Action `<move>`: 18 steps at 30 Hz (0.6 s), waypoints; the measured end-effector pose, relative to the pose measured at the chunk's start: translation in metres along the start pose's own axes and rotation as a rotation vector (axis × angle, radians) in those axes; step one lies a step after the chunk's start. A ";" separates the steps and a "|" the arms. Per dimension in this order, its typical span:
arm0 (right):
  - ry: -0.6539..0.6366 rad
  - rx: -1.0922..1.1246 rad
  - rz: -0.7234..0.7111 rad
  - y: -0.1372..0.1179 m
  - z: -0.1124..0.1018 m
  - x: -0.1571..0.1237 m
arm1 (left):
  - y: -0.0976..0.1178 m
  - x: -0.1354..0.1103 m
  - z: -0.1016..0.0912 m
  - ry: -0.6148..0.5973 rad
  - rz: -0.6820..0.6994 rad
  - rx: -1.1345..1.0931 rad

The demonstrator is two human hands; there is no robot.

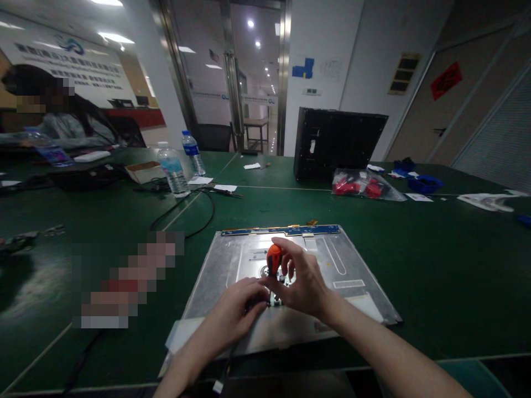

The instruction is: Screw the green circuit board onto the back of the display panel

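Note:
My right hand (301,276) is closed round the handle of a screwdriver (274,258), orange with dark parts, which stands nearly upright. Its tip points down at a small metal mechanism (275,299) in the middle of a flat silver display panel (352,257). Beside the screwdriver, my left hand (243,304) is closed low over the same mechanism, and its curled fingers hide what they grip. Along the panel's far edge runs a narrow blue circuit board (282,230). Pale film (182,334) sticks to the near left corner.
A black monitor (340,143) stands at the back right, with a clear bag of red items (365,185) before it. Two water bottles (174,171) stand back left near a black cable (213,213). Another person (62,119) sits at the far left of the green table (435,265).

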State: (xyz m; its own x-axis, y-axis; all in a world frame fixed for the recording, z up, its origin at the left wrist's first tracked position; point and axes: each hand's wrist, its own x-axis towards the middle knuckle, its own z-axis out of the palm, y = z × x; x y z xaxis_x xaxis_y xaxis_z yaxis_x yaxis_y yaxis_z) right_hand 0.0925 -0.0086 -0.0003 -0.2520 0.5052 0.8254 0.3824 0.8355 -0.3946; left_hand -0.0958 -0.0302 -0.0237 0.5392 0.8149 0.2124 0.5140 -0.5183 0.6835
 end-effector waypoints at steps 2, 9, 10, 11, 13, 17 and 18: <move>0.008 -0.014 -0.011 0.000 0.000 0.000 | 0.000 0.000 0.000 -0.008 -0.007 -0.002; -0.021 0.023 0.003 -0.007 -0.003 0.001 | 0.000 0.002 -0.002 -0.042 0.003 -0.006; -0.017 0.034 0.005 -0.007 -0.003 0.001 | 0.000 0.002 -0.001 -0.044 0.005 -0.005; -0.016 0.041 0.003 -0.008 -0.003 0.001 | 0.000 0.002 -0.001 -0.044 0.007 -0.006; -0.017 0.035 -0.006 -0.007 -0.003 0.002 | -0.001 0.002 -0.001 -0.026 0.014 -0.012; -0.002 -0.012 -0.033 -0.004 -0.002 0.002 | -0.001 0.001 0.001 -0.009 0.004 -0.009; -0.006 -0.027 -0.035 -0.003 -0.002 0.003 | -0.001 0.001 0.001 -0.014 -0.001 -0.007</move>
State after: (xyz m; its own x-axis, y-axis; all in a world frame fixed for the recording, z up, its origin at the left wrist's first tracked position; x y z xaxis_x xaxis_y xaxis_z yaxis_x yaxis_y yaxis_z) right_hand 0.0926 -0.0101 0.0040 -0.2714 0.4771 0.8359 0.3968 0.8467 -0.3544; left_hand -0.0956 -0.0294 -0.0245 0.5481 0.8118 0.2015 0.5102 -0.5154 0.6885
